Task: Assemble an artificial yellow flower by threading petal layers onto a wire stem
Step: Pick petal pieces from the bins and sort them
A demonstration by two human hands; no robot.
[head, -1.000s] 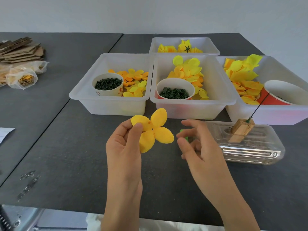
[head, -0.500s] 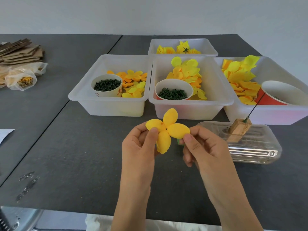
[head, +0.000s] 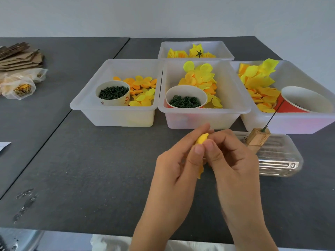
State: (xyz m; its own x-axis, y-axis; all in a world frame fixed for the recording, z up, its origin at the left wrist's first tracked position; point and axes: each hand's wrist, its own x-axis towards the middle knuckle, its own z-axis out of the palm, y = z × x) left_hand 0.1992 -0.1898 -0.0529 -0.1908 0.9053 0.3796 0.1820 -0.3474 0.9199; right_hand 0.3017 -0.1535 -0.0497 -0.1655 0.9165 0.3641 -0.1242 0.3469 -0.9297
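Head view: hands (head: 203, 156) around yellow petal (head: 202, 138).

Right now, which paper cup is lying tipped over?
The red cup in the right-hand tub; the other two cups stand upright, holding green bits.

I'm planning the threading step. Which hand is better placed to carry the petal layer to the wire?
Probably the right hand: the wire in its wooden block stands just to its right, while the left hand, also pinching the petal layer, is farther away.
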